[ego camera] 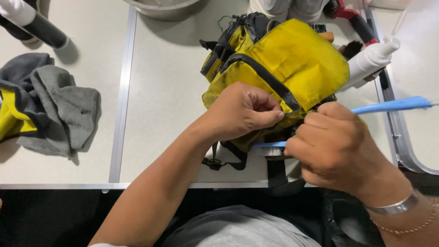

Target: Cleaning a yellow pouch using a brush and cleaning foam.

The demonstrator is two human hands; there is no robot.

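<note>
Right hand (336, 148) grips blue brush (393, 105), touching yellow bag (297, 64).

Grey cloth (59, 107), white bottle (372, 59), basin (164, 10)

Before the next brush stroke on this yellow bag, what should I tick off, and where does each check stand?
1. Left hand pinches the yellow bag at its black-trimmed edge: ok.
2. Right hand grips the blue brush: ok.
3. Bristles touching the fabric: cannot tell, hidden between the hands.
4. Bag resting on the table: ok.
5. White spray bottle apart from the brush handle: ok.
6. Grey cloth lies to the left, apart from both hands: ok.
</note>
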